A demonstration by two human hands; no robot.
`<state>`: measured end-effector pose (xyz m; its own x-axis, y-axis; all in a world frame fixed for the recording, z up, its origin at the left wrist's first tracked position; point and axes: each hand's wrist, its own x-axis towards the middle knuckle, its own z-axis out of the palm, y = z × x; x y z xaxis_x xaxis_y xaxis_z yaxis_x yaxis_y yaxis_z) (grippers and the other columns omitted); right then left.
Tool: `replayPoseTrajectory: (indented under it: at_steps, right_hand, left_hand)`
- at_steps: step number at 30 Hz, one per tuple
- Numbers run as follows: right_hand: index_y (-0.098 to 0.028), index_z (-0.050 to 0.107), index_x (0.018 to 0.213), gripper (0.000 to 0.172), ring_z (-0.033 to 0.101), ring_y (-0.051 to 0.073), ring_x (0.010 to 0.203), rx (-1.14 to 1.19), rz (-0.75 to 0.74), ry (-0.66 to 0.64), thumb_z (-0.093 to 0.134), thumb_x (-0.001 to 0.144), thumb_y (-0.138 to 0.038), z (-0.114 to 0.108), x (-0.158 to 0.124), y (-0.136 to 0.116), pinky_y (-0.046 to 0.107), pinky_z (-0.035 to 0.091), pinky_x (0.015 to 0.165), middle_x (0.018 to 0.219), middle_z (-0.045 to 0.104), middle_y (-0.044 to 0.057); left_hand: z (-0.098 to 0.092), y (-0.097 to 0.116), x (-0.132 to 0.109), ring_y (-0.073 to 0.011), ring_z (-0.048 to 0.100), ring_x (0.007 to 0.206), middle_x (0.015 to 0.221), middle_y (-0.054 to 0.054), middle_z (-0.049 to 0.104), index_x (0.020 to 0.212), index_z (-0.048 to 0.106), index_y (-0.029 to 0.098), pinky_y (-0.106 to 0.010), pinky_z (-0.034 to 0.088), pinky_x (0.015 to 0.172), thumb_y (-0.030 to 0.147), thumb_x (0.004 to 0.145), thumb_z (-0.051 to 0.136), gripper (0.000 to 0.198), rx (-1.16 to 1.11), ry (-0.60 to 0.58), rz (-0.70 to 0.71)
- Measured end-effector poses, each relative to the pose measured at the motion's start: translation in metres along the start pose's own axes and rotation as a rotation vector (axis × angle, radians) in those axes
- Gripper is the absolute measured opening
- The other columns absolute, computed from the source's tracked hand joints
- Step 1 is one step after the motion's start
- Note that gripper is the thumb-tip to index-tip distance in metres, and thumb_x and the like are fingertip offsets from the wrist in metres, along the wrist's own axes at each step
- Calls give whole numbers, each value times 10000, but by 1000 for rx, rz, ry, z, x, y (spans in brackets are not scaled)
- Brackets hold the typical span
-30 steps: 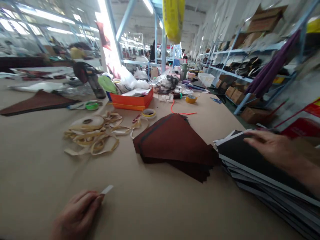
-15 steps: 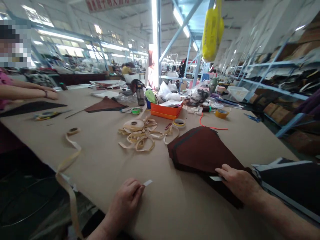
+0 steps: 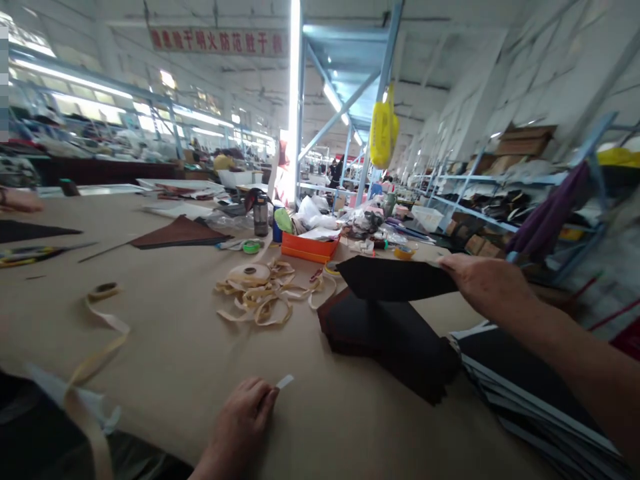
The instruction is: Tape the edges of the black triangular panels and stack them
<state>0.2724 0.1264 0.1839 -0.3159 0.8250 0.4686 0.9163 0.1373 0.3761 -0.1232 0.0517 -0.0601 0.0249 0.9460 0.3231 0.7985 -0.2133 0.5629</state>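
My left hand [image 3: 243, 417] rests low over the table, its fingers pinched on a short white strip [image 3: 285, 382]. My right hand [image 3: 483, 280] is raised on the right and grips one end of a dark cut panel [image 3: 395, 279]. That panel is lifted, with its black side showing. Below it lies a stack of dark panels [image 3: 390, 340] with brown edges. A small pale bit shows at my right fingertips, too small to make out. Right of the stack, under my right forearm, lies a pile of black pieces with white edges [image 3: 530, 380].
A tangle of beige tape [image 3: 265, 293] and a roll lie mid-table. Another tape [image 3: 103, 347] runs off the near left edge. Behind stand an orange box [image 3: 310, 248] and a bottle [image 3: 261, 217]. A brown piece [image 3: 180, 232] lies left; a person's hand [image 3: 23, 200] shows far left.
My right hand has risen from the stack, lifting a panel whose brown side faced up before. My left hand still pinches the white strip. The view has turned right and tilted up.
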Motion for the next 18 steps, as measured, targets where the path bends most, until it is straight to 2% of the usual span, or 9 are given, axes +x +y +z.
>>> replayPoseTrajectory:
  at_steps: [3, 5, 7, 9, 11, 13, 15, 18]
  right_hand:
    - [-223, 673, 1049, 300, 654, 233, 731, 7, 72, 78, 406, 950, -319, -41, 0, 33, 335, 477, 637, 926, 702, 78]
    - [-231, 688, 1017, 299, 651, 223, 724, 41, 101, 115, 425, 943, -355, -60, -3, 54, 343, 488, 668, 870, 703, 66]
    - [-245, 690, 998, 281, 649, 208, 725, 91, 94, 126, 447, 930, -369, -71, -6, 68, 331, 487, 673, 845, 702, 47]
    - [-253, 685, 981, 268, 648, 195, 744, 160, 43, 105, 444, 924, -354, -74, -7, 71, 322, 482, 689, 849, 701, 35]
    - [-240, 676, 973, 269, 646, 185, 774, 214, -39, 41, 418, 928, -302, -68, -6, 58, 310, 478, 707, 891, 695, 43]
    - [-225, 667, 975, 254, 644, 176, 800, 255, -138, -38, 419, 918, -227, -52, -5, 30, 288, 475, 717, 941, 683, 52]
    - [-224, 665, 958, 246, 645, 163, 799, 293, -241, -121, 445, 885, -141, -25, -8, -10, 257, 474, 707, 947, 675, 45]
    - [-213, 669, 891, 268, 650, 157, 778, 422, -382, -280, 451, 838, -67, 27, -20, -81, 236, 478, 693, 890, 671, 41]
  left_hand:
    - [-1, -1, 0, -195, 580, 760, 726, -43, 613, 650, 568, 199, -299, 436, 695, 362, 876, 442, 305, -17, 10, 11]
    - [-1, -1, 1, -201, 579, 751, 713, -45, 610, 638, 567, 200, -304, 435, 687, 379, 869, 448, 316, -24, 12, 13]
    - [-1, -1, 1, -204, 578, 744, 712, -47, 611, 638, 572, 201, -309, 437, 686, 395, 864, 447, 323, -31, 15, 15]
    - [-1, -2, 2, -204, 579, 746, 720, -50, 615, 641, 579, 200, -309, 442, 690, 406, 860, 442, 330, -44, 19, 16]
    - [-1, -4, 1, -197, 576, 733, 706, -47, 614, 627, 579, 199, -297, 445, 680, 422, 853, 444, 345, -65, 18, 20]
    - [-1, -5, -2, -174, 559, 666, 645, -29, 591, 597, 566, 197, -269, 437, 632, 443, 844, 450, 367, -86, 13, 20]
    - [-3, -5, -6, -140, 509, 569, 569, 1, 538, 585, 553, 193, -235, 405, 553, 472, 838, 455, 389, -129, -3, -12]
    - [-9, -2, -15, -107, 427, 489, 506, 33, 457, 596, 547, 187, -210, 348, 468, 548, 810, 482, 424, -326, -81, -129]
